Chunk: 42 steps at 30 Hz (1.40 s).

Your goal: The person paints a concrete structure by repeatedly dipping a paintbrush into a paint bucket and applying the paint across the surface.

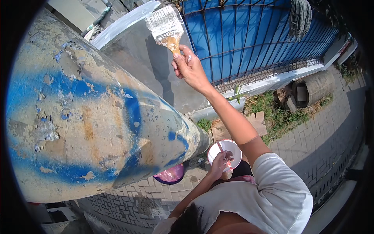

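Note:
My right hand [190, 68] is raised and grips the wooden handle of a wide paintbrush [168, 32]. White paint coats the brush's bristles and ferrule, and smears my fingers. The bristles are over the top of a grey plastered wall [125, 55]; whether they touch it I cannot tell. Lower down, close to my body, my left hand [219, 164] is closed around the red-and-white strap handle of a white bucket [211, 155]. White shows inside the bucket, but the paint level is hard to make out.
A thick round pole [102, 131] with peeling paint and blue spray marks fills the left side. Behind the wall runs a metal-bar fence [222, 44] backed by blue sheeting. A pink plastic bag [172, 174], a concrete pipe [317, 87] and grass [287, 118] lie along the paving [309, 140].

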Each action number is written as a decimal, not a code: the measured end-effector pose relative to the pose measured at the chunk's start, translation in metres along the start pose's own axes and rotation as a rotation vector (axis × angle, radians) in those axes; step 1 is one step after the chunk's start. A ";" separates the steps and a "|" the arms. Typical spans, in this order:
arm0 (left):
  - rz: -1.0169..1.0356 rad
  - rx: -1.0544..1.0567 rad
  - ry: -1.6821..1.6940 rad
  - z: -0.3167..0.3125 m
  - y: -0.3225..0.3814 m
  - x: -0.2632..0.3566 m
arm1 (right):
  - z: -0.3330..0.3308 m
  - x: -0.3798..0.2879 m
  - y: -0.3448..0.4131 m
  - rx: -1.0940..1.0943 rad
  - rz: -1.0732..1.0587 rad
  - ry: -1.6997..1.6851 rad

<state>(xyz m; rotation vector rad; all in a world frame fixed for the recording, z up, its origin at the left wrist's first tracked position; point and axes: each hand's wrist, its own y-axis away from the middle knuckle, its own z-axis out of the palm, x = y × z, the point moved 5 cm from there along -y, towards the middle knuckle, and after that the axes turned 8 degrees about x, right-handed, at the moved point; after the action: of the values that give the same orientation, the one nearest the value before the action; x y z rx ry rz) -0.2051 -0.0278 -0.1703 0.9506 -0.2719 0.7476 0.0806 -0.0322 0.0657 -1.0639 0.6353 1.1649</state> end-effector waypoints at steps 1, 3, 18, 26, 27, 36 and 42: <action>0.031 -0.025 -0.009 0.001 0.000 0.002 | -0.007 0.019 -0.001 0.001 0.003 -0.005; -0.008 -0.005 -0.029 0.000 0.001 0.003 | -0.040 0.077 0.006 0.104 0.127 0.045; -0.055 0.041 -0.058 -0.007 0.003 -0.005 | -0.068 0.112 0.057 0.268 0.504 0.042; -0.040 0.032 -0.050 -0.002 0.002 -0.012 | -0.042 0.004 0.007 0.153 0.075 -0.014; -0.040 0.034 -0.052 -0.002 0.003 -0.014 | -0.049 0.018 0.009 0.187 0.100 -0.013; -0.097 0.030 -0.098 -0.002 -0.002 -0.018 | -0.137 0.174 0.107 0.436 0.627 0.113; -0.067 0.044 -0.075 0.003 0.003 -0.010 | -0.071 0.022 0.029 0.218 0.367 -0.032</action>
<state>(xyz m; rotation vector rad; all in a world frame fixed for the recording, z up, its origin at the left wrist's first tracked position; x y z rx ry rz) -0.2139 -0.0340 -0.1722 1.0265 -0.2884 0.6592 0.0684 -0.0869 0.0084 -0.7597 0.9367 1.3878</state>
